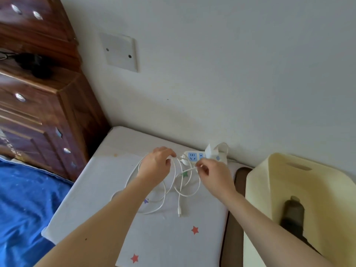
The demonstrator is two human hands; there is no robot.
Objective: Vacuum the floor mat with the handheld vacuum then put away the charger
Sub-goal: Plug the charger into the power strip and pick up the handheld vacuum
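A white charger cable (178, 187) lies in loose loops on the pale star-printed floor mat (167, 237). Its plug end (180, 211) rests free on the mat. My left hand (157, 164) pinches the cable near its upper end. My right hand (210, 172) pinches another stretch of the cable just to the right. A white power strip (194, 157) with blue sockets sits by the wall, with a white adapter (211, 151) plugged in. The dark handheld vacuum (292, 214) lies inside the cream plastic bin (258, 189) at the right.
A dark wooden dresser (38, 105) stands at the left with a black object on its ledge. Blue bedding (25, 205) lies at the lower left. A white wall plate (120, 52) sits on the wall above. A brown floor strip (237, 218) runs between mat and bin.
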